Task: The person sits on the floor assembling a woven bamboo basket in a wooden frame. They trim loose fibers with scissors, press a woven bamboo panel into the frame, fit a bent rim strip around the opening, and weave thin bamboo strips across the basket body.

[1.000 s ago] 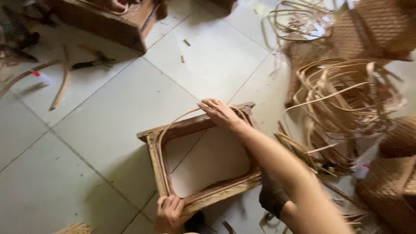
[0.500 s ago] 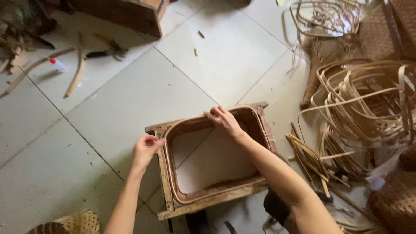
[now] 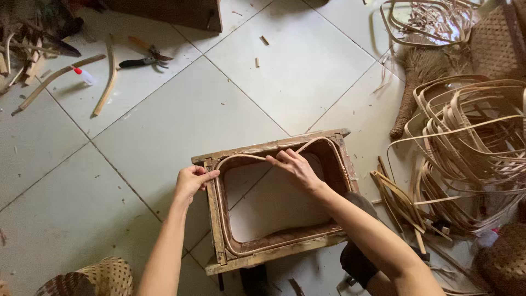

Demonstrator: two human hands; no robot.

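Rattan strip [image 3: 257,159]: thin pale band bent into a rounded rectangle, lining the inside of the wooden frame [image 3: 274,257] on the tiled floor [image 3: 164,120].
Risk: looks springy, could pop out of the far corner if the pressing eases.
Right hand [image 3: 296,169]: fingers flat, pushing the strip against the far wall.
Left hand [image 3: 192,181]: clenched on the frame's left corner.
Around: loose rattan hoops [image 3: 471,131] right, pliers [image 3: 143,59] far left.

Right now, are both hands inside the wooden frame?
No: the right hand presses the cane strip inside the wooden frame, while the left hand grips the frame's outer left edge.
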